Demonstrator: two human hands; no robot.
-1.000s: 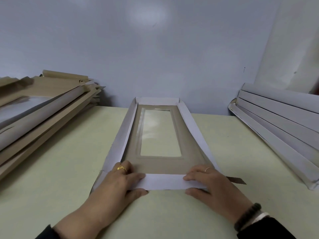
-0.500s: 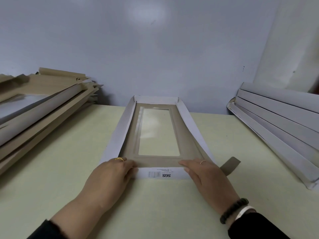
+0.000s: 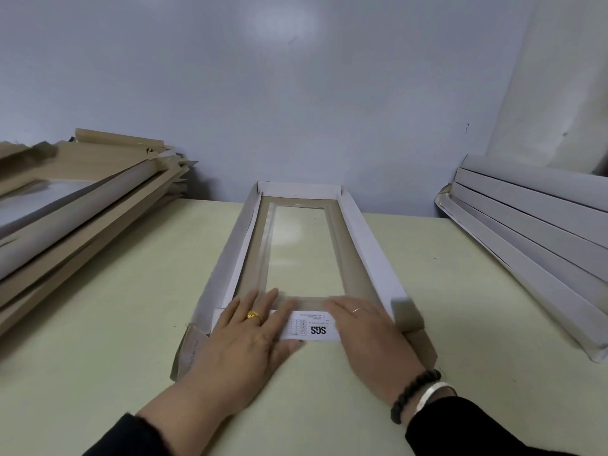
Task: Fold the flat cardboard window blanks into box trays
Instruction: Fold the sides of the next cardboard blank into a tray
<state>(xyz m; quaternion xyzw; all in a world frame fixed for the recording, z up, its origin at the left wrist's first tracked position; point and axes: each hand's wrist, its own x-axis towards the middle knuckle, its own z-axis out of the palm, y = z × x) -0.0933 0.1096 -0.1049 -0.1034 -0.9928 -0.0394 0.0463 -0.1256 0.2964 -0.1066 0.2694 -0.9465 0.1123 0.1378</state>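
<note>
We have the cardboard window blank (image 3: 306, 255) lying lengthwise down the middle of the worktop (image 3: 108, 307), its far end against the wall (image 3: 296, 110) at the back edge and its near end under our hands. Its two long side flaps and the far end flap stand up, white side inward, around the brown panel with the clear window.

Our left hand (image 3: 245, 337) lies palm down on the near left corner of the blank, fingers (image 3: 263, 299) straight and slightly spread, pressing the white near end flap (image 3: 312, 325) flat; the fingertips reach onto the brown border just short of the window. It grips nothing. A gold ring (image 3: 254, 314) sits on one finger.

Our right hand (image 3: 365, 337) lies flat on the near right part of the same flap, fingers together and stretched toward the left hand, nearly meeting its fingertips. It also presses rather than grips. A thin ring shows on one finger, and a dark bead bracelet (image 3: 415, 394) circles the wrist. Between the hands the flap's printed label reading SGS shows upside down.

A brown corner tab (image 3: 406, 312) sticks up just beside the right hand; it is blurred, so we cannot tell whether the hand touches it.

A stack of flat brown blanks (image 3: 75, 205) lies along the left edge of the worktop, and a stack of white folded pieces (image 3: 533, 238) leans along the right edge.
</note>
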